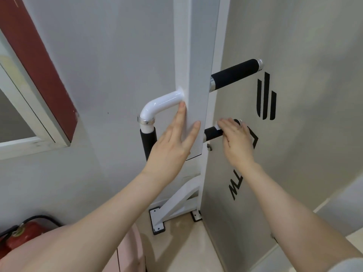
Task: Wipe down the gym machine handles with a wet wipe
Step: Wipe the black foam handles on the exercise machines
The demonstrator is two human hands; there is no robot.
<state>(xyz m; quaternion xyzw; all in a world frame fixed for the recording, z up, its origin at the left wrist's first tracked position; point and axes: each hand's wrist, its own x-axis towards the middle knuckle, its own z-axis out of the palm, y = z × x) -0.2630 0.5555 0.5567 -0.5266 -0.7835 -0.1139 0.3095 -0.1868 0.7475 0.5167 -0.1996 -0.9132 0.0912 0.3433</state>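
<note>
The right hand curls over the lower black handle, pressing a white wet wipe against it. The left hand rests flat, fingers straight, on the white post. 3 black handles show and 1 wipe.

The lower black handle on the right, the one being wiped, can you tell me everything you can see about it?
The lower right handle is a short bar with a black, foam-like grip, sticking out sideways from the white post with a silver ring where it joins. A round silver cap shows at its far end. The right hand lies over most of it, fingers bent over the top, pressing a small white wet wipe against the grip. Only the part nearest the post is uncovered.
</note>
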